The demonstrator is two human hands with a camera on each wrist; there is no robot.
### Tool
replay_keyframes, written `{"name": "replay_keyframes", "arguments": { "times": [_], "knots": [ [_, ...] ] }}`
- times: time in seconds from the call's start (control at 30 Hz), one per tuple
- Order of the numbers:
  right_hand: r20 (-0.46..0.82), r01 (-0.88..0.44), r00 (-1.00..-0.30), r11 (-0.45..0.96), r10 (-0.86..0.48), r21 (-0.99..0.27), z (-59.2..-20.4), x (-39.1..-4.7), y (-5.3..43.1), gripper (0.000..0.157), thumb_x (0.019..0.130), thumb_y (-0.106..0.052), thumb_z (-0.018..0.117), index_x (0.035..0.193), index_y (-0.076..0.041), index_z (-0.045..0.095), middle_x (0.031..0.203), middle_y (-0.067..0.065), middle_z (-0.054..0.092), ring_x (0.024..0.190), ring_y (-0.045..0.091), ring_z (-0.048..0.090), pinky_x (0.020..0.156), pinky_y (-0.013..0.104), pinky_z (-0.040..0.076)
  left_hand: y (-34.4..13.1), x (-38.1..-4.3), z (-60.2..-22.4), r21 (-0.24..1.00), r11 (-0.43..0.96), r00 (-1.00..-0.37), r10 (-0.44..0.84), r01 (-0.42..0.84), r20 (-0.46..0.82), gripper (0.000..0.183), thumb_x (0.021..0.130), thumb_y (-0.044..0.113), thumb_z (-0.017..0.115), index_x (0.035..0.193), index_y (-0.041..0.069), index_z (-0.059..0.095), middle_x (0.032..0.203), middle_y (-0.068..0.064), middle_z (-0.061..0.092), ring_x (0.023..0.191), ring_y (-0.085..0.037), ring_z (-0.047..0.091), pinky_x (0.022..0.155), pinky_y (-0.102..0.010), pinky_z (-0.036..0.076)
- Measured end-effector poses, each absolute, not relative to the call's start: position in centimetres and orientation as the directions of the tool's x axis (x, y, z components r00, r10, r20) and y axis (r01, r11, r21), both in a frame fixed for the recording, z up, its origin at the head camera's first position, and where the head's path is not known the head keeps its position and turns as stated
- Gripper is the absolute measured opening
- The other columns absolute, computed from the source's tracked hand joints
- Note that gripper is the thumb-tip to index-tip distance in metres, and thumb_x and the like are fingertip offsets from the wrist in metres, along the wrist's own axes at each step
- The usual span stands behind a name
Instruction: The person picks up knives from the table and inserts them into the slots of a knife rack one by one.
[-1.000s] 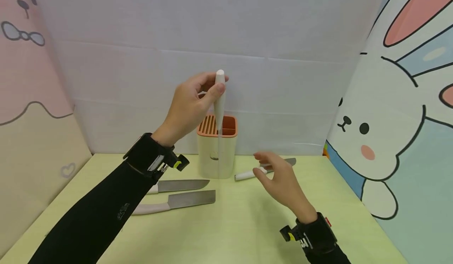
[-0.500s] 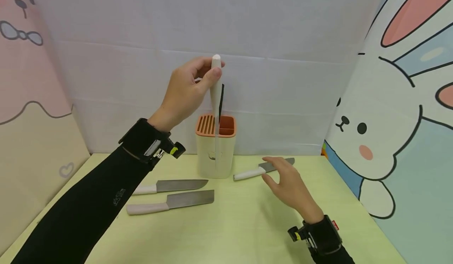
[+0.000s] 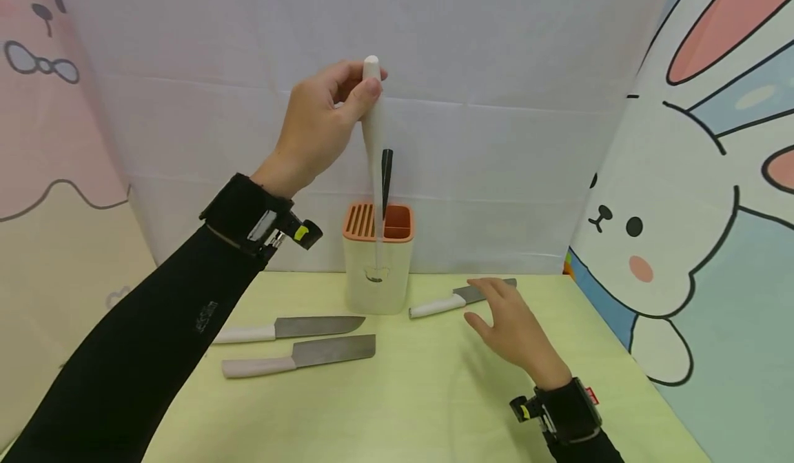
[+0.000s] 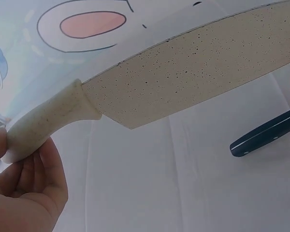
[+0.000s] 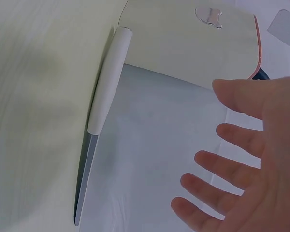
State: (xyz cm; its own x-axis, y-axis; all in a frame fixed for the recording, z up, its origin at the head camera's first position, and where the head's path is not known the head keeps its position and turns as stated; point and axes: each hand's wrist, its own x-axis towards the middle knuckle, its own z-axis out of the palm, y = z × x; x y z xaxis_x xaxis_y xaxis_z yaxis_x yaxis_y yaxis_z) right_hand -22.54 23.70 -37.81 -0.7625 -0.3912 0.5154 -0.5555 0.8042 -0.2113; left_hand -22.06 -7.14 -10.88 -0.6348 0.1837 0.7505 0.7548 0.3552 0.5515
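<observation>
My left hand (image 3: 313,129) pinches the end of a kitchen knife's white handle (image 3: 373,132) between thumb and fingers, raised high with the blade hanging down. That blade is nearly edge-on in the head view and overlaps the front of the cream knife holder (image 3: 356,291); in the left wrist view the broad speckled blade (image 4: 193,67) shows fully. A black-handled utensil (image 3: 387,173) stands in the holder behind it. My right hand (image 3: 517,332), fingers spread and holding nothing, is over the table beside a white-handled knife (image 3: 437,306), hiding part of its blade.
Two more white-handled knives, one pointed (image 3: 319,324) and one square-ended (image 3: 335,350), lie on the yellow-green table (image 3: 347,415) at left. The holder's orange top (image 3: 406,209) has slots on its left and open compartments on its right. White sheeting (image 3: 496,173) stands behind.
My left hand has lifted the knife upward and slightly left, and the black handle behind it has come into sight. My right hand has shifted a little to the right.
</observation>
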Motion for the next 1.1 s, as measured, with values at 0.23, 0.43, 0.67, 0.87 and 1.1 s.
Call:
{"name": "replay_keyframes", "arguments": {
  "times": [0.23,0.43,0.67,0.87,1.1],
  "knots": [
    [0.446,-0.540,-0.793,0.817,-0.415,-0.200,-38.2,-22.4,24.0,0.064,0.087,-0.027,0.072,0.140,-0.007,0.043,0.136,0.016,0.044,0.121,0.035,0.042,0.095,0.055,0.041,-7.5,-23.6,-10.3,0.549,0.378,-0.636,0.160,0.746,0.755,0.028,0.100,0.022,0.054,0.120,0.005,0.062,0.101,-0.008,0.062,0.087,-0.014,0.052,0.076,-0.024,0.043],
    [0.405,-0.519,-0.817,0.829,-0.410,-0.209,-38.1,-22.3,24.0,0.064,0.089,-0.031,0.069,0.142,-0.010,0.040,0.138,0.015,0.042,0.123,0.034,0.040,0.097,0.056,0.039,-7.3,-23.8,-9.7,0.545,0.389,-0.632,0.137,0.743,0.763,0.026,0.100,0.019,0.054,0.120,0.004,0.062,0.104,-0.005,0.062,0.089,-0.013,0.051,0.078,-0.023,0.042],
    [0.388,-0.510,-0.828,0.833,-0.406,-0.216,-38.0,-22.1,23.9,0.064,0.090,-0.031,0.068,0.143,-0.011,0.039,0.140,0.015,0.040,0.125,0.035,0.038,0.098,0.056,0.038,-7.9,-28.2,-10.5,0.520,0.415,-0.617,0.139,0.747,0.775,0.026,0.098,0.027,0.057,0.119,0.014,0.064,0.108,0.000,0.061,0.093,-0.010,0.053,0.082,-0.024,0.044],
    [0.374,-0.501,-0.836,0.836,-0.401,-0.224,-38.0,-22.0,23.8,0.064,0.091,-0.032,0.067,0.144,-0.012,0.038,0.141,0.015,0.039,0.126,0.036,0.038,0.097,0.057,0.038,-8.2,-29.6,-11.3,0.499,0.440,-0.614,0.165,0.746,0.772,0.027,0.097,0.030,0.057,0.120,0.017,0.064,0.106,0.003,0.060,0.093,-0.008,0.054,0.082,-0.025,0.046],
    [0.385,-0.508,-0.831,0.831,-0.402,-0.227,-37.8,-21.8,23.6,0.062,0.091,-0.031,0.067,0.143,-0.010,0.040,0.141,0.017,0.039,0.126,0.037,0.038,0.097,0.058,0.038,-8.3,-30.2,-12.1,0.494,0.447,-0.615,0.177,0.746,0.769,0.026,0.097,0.029,0.057,0.119,0.017,0.064,0.105,0.003,0.059,0.092,-0.008,0.054,0.083,-0.025,0.047]
  ]
}}
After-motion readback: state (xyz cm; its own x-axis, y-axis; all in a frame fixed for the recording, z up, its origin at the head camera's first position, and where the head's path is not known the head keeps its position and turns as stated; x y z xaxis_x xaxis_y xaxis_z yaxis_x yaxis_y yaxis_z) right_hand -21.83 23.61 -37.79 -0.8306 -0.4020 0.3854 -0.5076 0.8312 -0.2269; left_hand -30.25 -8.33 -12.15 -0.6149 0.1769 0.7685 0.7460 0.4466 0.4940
